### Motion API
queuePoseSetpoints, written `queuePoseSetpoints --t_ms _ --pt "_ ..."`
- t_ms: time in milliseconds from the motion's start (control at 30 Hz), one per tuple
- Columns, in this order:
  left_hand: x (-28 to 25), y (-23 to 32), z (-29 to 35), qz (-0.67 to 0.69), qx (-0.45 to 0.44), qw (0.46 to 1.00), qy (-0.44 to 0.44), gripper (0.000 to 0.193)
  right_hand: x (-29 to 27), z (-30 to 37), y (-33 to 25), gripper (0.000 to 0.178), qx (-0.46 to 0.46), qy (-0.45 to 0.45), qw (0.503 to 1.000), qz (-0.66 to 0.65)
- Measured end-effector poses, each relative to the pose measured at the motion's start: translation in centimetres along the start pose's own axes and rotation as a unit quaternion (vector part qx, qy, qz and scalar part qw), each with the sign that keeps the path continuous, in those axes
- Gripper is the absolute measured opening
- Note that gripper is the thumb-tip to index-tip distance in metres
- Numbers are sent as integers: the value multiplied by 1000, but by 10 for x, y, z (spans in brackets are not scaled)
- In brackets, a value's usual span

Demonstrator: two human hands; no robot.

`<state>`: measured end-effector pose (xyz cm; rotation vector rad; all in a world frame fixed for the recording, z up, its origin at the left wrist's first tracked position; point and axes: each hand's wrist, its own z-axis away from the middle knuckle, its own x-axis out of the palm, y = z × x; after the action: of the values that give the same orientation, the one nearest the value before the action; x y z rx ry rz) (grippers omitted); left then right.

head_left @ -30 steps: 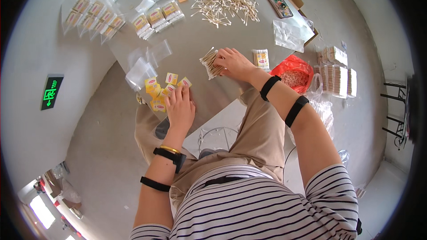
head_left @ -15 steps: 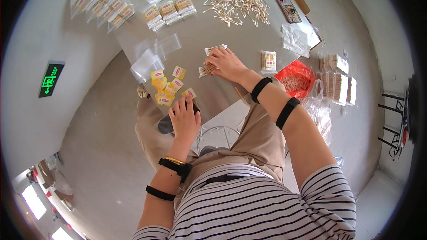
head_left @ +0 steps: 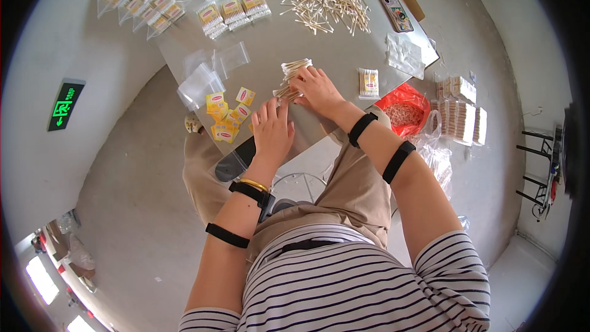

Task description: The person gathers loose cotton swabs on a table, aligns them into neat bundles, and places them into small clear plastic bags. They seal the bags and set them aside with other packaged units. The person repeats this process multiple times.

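My right hand (head_left: 319, 91) curls over a small bundle of cotton swabs (head_left: 296, 66) lying on the table. Its thumb and fingers close on the sticks, and swab ends show on the far and left sides. Beside it, my left hand (head_left: 272, 128) is palm down with fingers stretched out, the fingertips close to the near ends of the swabs. What lies beneath its palm is hidden. Left of that hand, yellow printed cards (head_left: 226, 117) lie in a loose heap. A packed bag of swabs (head_left: 369, 82) with a yellow label rests to the right of my right hand.
Loose swabs (head_left: 326, 3) are piled at the far side, near a phone (head_left: 395, 11). Packed swab bags (head_left: 233, 13) and clear plastic bags (head_left: 203, 84) lie on the left. A red bag (head_left: 405, 107) and stacked swab bundles (head_left: 458, 114) stand beyond the right edge.
My left hand has moved from the yellow cards up and right, beside the swabs. My right hand stays on the bundle, shifted slightly. The card that was by my left fingers is mostly hidden.
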<state>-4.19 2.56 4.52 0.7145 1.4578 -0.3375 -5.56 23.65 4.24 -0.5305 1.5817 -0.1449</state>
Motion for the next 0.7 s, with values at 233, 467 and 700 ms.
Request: queuePoseSetpoints --t_ms 233,467,700 --pt "4 -3 -9 -11 14 1000 9 72 1 1 -2 41 25 -7 1000 13" --pt "7 -3 -12 -17 28 999 9 70 1 6 1 39 -15 -5 1000 1" --pt "11 -5 -17 -17 25 999 37 55 0 6 -3 37 5 -21 1000 -7"
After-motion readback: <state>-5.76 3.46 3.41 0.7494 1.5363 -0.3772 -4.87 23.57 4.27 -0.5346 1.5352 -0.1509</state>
